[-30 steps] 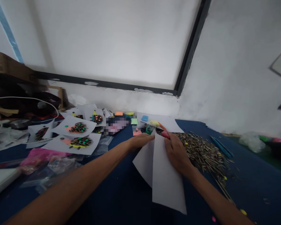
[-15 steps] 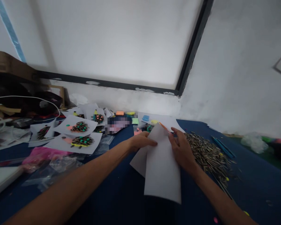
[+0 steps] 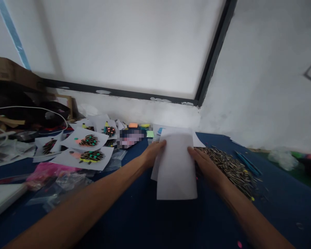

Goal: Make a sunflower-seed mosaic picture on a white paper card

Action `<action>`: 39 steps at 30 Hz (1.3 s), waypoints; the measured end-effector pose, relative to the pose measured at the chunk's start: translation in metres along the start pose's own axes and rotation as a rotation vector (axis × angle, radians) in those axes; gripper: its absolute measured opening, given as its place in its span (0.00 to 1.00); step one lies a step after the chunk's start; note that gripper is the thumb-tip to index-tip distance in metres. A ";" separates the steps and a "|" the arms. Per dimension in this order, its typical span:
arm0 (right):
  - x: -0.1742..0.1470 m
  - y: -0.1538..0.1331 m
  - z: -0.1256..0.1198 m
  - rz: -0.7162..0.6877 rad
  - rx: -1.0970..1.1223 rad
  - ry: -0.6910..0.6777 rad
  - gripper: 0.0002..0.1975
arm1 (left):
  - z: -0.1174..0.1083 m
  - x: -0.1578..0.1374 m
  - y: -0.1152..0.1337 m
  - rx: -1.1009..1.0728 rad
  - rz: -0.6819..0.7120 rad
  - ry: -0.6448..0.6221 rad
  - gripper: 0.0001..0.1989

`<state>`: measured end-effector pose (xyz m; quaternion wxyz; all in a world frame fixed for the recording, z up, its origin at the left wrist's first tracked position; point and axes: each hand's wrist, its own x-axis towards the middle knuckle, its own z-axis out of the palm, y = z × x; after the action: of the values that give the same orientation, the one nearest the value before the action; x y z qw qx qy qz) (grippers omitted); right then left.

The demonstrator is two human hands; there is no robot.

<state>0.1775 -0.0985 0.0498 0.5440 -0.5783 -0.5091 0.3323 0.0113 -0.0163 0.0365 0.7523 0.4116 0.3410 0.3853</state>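
left hand (image 3: 153,153) and right hand (image 3: 206,165) pinch white paper (image 3: 176,167) by opposite edges; blue tabletop (image 3: 142,214) spreads wide below.

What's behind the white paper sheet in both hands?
Past its edges show another layer of white paper at left, part of a light-blue packet by its top-left corner, and flat white paper beyond. The rest is covered.

1. Rectangular white paper sheet (image 3: 176,169): plain, shaded grey.
2. Flat table surface (image 3: 134,221): dark navy blue.
3. Loose heap of thin sticks (image 3: 229,166): streaked brown, black and beige.
4. Nearest white paper card (image 3: 107,159): striped dark-brown stick figure (image 3: 91,156), green dots, pink and yellow parts.
5. Crumpled plastic bag (image 3: 50,170): bright pink.
6. Small oblong block (image 3: 133,125): orange.
7. Large white wall panel (image 3: 132,41): blackish frame (image 3: 129,95).
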 end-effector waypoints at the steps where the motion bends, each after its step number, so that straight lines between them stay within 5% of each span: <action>1: -0.002 0.000 0.002 0.030 0.009 -0.031 0.25 | 0.001 -0.001 0.001 -0.021 -0.047 0.002 0.13; 6: -0.001 0.002 0.005 0.137 0.034 -0.010 0.19 | 0.003 -0.001 0.006 -0.131 -0.069 -0.142 0.23; 9: 0.003 0.005 0.000 0.175 0.051 0.024 0.18 | 0.000 0.001 0.005 -0.062 -0.035 -0.196 0.18; 14: 0.004 0.005 -0.002 0.185 0.046 0.028 0.16 | -0.005 0.008 -0.006 0.104 0.060 -0.111 0.11; 20: 0.003 0.006 0.002 0.174 0.007 -0.024 0.15 | -0.010 0.013 -0.007 0.039 0.103 0.004 0.07; 39: 0.006 0.015 -0.001 0.176 0.029 0.010 0.17 | -0.012 0.008 -0.004 0.103 0.020 -0.017 0.03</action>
<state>0.1834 -0.0915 0.0365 0.5236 -0.6144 -0.4486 0.3836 0.0062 -0.0066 0.0267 0.7291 0.4564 0.3496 0.3712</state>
